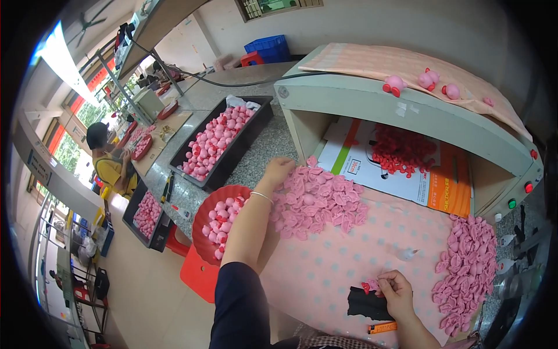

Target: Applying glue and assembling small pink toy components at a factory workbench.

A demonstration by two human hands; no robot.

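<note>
The left hand point(278, 170) rests on the far-left edge of a pink-piece pile point(317, 200) on the bench point(325, 267). Left of the pile sits a red bowl point(203, 215) of pink balls; beyond the bowl lies a black tray point(256, 125) holding more. The right hand point(396, 289), nearer than the pile and to its right, pinches a small pink-and-red part point(368, 285) over a black pad point(366, 305). A second pile point(468, 262) lies right of this hand.

Pink rubber pieces point(317, 200) piled on pink polka-dot cloth point(349, 256). Red bowl point(203, 218), pink balls inside. Black tray point(256, 125). Black foam pad point(366, 303). Red small parts point(401, 150) on white-orange cardboard point(427, 186). Grey speckled worktop point(261, 154).
</note>
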